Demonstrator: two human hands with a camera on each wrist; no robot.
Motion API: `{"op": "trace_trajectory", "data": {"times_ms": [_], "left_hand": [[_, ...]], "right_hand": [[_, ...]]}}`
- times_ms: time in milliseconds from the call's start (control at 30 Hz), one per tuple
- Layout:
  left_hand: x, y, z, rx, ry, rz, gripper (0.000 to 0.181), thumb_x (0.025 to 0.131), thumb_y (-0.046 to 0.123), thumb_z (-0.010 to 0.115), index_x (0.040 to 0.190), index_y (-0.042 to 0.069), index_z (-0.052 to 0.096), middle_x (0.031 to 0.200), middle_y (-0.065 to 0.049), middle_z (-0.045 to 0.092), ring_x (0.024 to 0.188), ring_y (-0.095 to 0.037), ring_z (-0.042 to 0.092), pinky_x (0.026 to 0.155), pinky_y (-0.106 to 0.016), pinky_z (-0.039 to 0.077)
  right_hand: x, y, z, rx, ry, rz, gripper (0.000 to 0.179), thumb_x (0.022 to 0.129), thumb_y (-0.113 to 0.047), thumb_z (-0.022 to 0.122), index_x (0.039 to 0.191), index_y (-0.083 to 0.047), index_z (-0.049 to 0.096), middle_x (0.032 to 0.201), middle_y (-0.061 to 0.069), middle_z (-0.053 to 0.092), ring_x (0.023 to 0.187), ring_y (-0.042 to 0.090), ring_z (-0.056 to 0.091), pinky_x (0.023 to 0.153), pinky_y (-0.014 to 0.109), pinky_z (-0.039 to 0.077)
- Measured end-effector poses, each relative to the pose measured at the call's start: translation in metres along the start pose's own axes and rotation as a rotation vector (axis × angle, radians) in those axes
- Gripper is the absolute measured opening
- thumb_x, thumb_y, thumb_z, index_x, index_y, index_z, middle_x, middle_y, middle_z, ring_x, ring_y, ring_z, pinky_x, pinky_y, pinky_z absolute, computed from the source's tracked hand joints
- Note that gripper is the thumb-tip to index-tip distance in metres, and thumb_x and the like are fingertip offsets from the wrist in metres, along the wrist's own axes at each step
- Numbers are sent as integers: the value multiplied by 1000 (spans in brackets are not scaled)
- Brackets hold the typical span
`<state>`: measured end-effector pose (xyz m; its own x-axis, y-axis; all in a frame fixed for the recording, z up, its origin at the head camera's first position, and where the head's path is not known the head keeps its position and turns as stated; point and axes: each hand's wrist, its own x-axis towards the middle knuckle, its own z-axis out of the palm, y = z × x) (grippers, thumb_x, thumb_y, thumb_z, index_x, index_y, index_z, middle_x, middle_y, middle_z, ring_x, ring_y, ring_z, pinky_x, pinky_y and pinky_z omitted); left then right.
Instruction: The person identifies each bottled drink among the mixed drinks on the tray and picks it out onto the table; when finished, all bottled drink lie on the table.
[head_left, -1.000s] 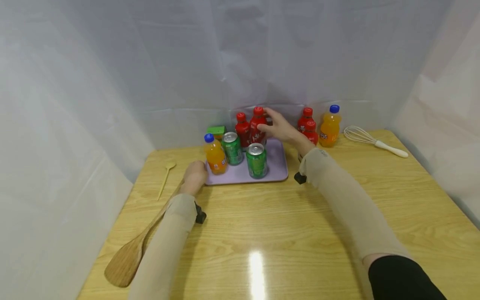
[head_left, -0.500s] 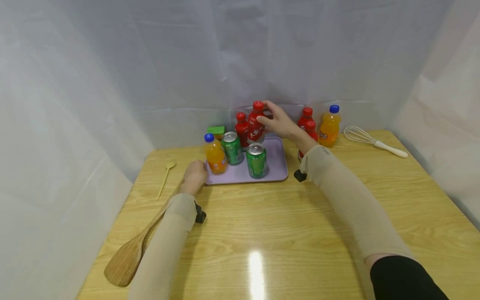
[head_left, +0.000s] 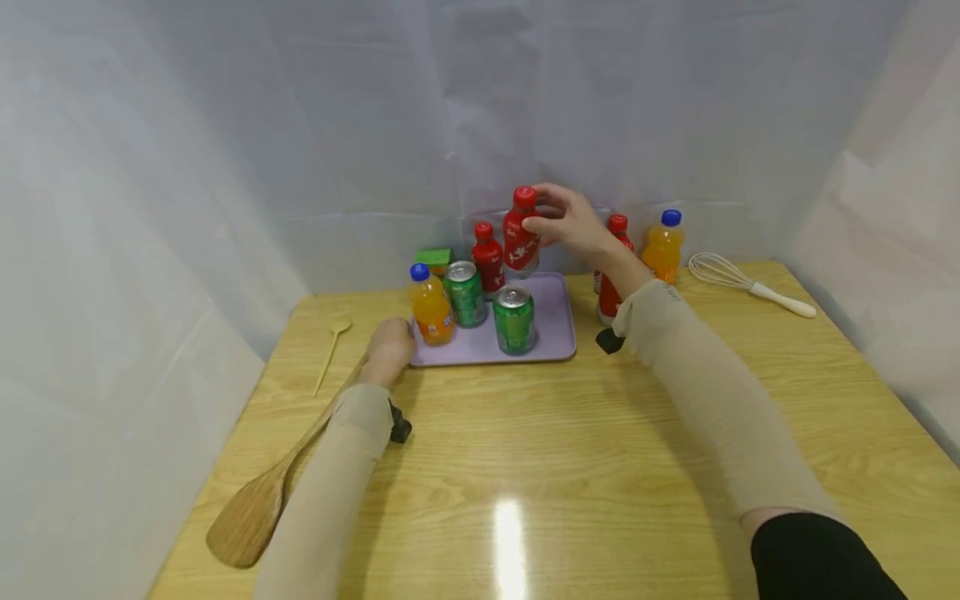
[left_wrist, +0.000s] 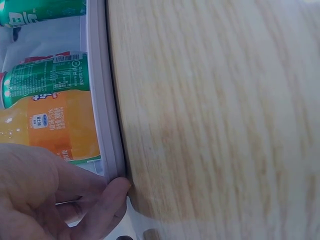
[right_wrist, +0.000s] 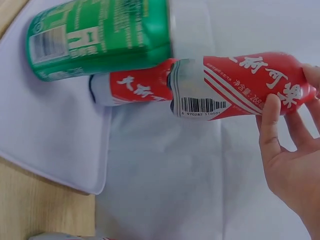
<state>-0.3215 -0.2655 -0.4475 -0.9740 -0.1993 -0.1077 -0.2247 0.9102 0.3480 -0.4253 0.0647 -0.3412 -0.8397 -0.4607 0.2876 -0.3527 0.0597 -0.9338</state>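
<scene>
My right hand (head_left: 573,227) grips a red cola bottle (head_left: 519,242) near its neck, raised above the back of the lilac tray (head_left: 553,315). In the right wrist view the held bottle's silvery base and barcode show, with the thumb across the label. My left hand (head_left: 392,343) pinches the tray's near left corner, thumb and fingers around the rim (left_wrist: 111,145) in the left wrist view. On the tray stand an orange soda bottle (head_left: 432,315), two green cans, one in front (head_left: 514,327) and one behind (head_left: 465,298), and another red bottle (head_left: 488,265).
Red bottles (head_left: 609,302) and an orange soda bottle (head_left: 663,250) stand right of the tray, partly hidden by my right arm. Farther right lies a whisk (head_left: 750,285). A wooden spatula (head_left: 246,521) and a yellow spoon (head_left: 330,354) lie left. A green box (head_left: 433,259) is behind the cans.
The red bottle in my right hand has risen off the tray's back area and shifted slightly right. My left hand keeps its place at the tray corner.
</scene>
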Motion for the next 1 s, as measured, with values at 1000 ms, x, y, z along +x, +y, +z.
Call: {"op": "trace_trajectory", "data": {"times_ms": [1000], "left_hand": [[6, -5, 3, -11, 1, -7, 29, 103, 8, 48, 117, -6, 69, 126, -26, 69, 115, -39, 67, 103, -53, 56]], "right_hand": [[-54, -23, -56, 177, -155, 46, 34, 98, -1, 65, 126, -19, 68, 125, -5, 76, 113, 14, 69, 87, 26, 60]]}}
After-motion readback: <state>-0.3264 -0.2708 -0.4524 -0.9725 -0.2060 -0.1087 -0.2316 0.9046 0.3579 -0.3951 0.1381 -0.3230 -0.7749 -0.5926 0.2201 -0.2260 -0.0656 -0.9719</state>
